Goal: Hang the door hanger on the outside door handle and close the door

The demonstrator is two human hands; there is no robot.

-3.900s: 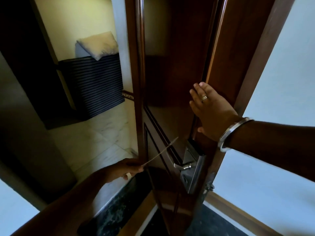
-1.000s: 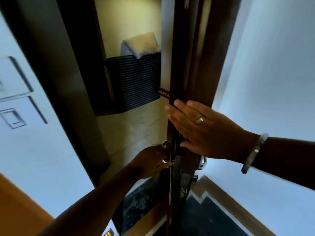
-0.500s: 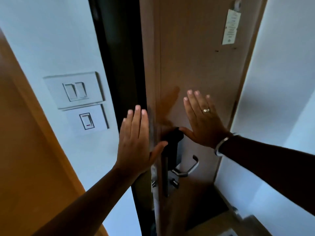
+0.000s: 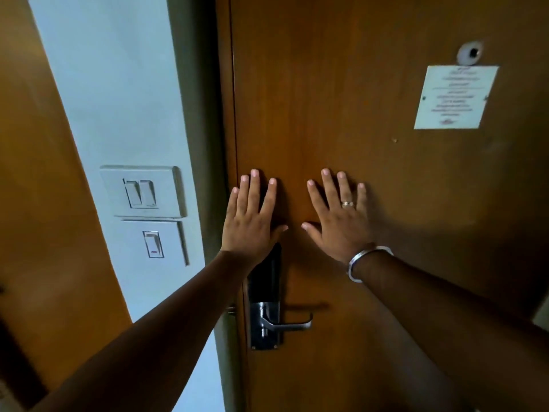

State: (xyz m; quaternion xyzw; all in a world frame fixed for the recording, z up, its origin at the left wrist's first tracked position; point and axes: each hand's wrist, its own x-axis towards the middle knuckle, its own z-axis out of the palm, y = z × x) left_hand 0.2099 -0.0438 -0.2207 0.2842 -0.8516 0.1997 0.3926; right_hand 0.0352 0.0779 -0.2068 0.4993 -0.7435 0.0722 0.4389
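Note:
The brown wooden door fills the middle and right of the view and sits flush in its frame. My left hand lies flat on it near the latch edge, fingers spread, holding nothing. My right hand, with a ring and a metal bangle, presses flat beside it. Below my hands is the dark lock plate with the inside lever handle. The door hanger and the outside handle are hidden behind the door.
A white notice hangs on the door under the peephole. Left of the frame, the pale wall carries a double switch plate and a single switch. An orange-brown panel borders the far left.
The door has swung fully into its frame; the dark gap at its left edge is gone. My left hand moved from the door's edge onto its face. Both palms now rest side by side.

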